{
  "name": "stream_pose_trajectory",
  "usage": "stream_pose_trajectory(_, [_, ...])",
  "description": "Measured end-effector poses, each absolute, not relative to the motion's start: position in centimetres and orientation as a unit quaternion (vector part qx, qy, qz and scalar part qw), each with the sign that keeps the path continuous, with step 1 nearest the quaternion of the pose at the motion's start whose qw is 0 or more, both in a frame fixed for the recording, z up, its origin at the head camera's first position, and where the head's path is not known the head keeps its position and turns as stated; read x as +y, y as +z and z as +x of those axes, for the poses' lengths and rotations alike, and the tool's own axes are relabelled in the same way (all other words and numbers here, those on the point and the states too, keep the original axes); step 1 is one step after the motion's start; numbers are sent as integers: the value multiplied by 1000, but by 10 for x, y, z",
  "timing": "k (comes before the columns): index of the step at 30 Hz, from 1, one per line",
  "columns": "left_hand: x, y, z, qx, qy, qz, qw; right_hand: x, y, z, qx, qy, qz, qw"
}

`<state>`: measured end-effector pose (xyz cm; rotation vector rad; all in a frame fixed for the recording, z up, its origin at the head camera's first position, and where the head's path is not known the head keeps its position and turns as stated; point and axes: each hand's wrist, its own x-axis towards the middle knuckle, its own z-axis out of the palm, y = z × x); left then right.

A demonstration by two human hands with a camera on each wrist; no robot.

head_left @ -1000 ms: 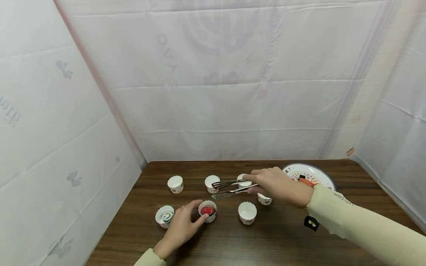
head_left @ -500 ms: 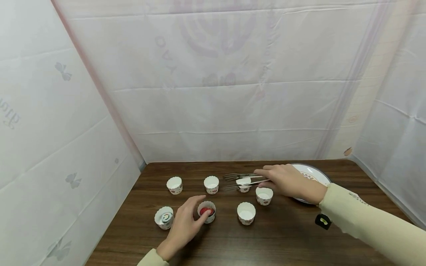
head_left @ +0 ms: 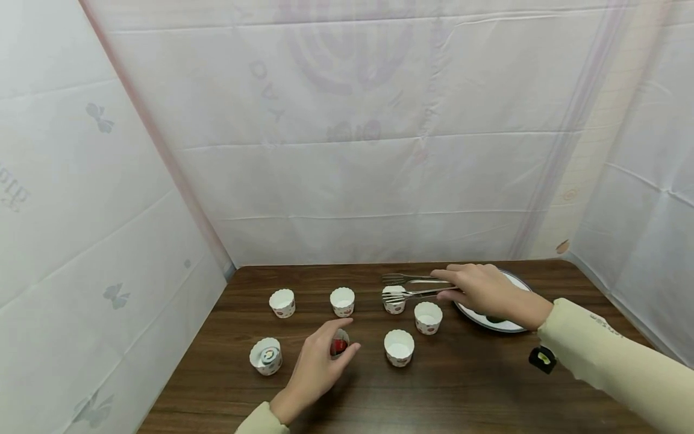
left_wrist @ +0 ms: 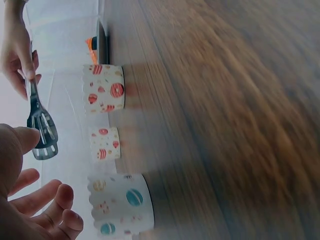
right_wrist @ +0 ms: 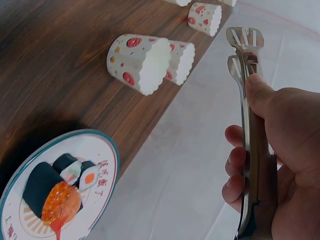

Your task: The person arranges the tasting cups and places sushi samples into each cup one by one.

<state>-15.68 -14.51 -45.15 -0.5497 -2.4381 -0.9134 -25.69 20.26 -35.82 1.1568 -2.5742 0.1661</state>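
Observation:
My right hand (head_left: 482, 290) grips slotted metal tongs (right_wrist: 255, 150), their two ends apart with nothing between them. The tongs overlap a white paper cup (head_left: 394, 307) at the back in the head view. Close by that hand lies a blue-rimmed plate (right_wrist: 109, 155) bearing several toy-like sushi pieces (right_wrist: 60, 202), partly hidden by the hand in the head view. My left hand (head_left: 317, 364) has its fingers and thumb spread about a paper cup (head_left: 343, 333) with a red piece of sushi (head_left: 339, 346) inside; the hand hides part of this cup.
At the front left, another paper cup (head_left: 259, 366) holds a round sushi roll (head_left: 268, 355). Other paper cups (head_left: 283, 308) stand in loose rows on the brown wooden table (head_left: 434, 392). White cloth (head_left: 347, 181) hangs behind and along both sides.
My right hand has carried the tongs rightward, from above the middle cups to beside the plate. My left hand has shifted slightly right, its thumb now farther past the red sushi.

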Motion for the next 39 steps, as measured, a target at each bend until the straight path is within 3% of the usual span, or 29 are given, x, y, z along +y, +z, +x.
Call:
stream_pose_trajectory(6, [-132, -452, -157, -891, -331, -212, 226, 215, -360, -259, -906, 55, 388, 157])
stream_pose_trajectory(15, [-112, -454, -159, -890, -299, -229, 256, 235, -365, -263, -916, 64, 362, 160])
stream_pose_trajectory(29, [-90, -455, -166, -890, -366, -223, 155, 259, -365, -267, -933, 73, 326, 133])
stream_pose_trajectory(39, [-86, -462, -167, -914, -326, -202, 132, 273, -370, -271, -944, 72, 300, 113])
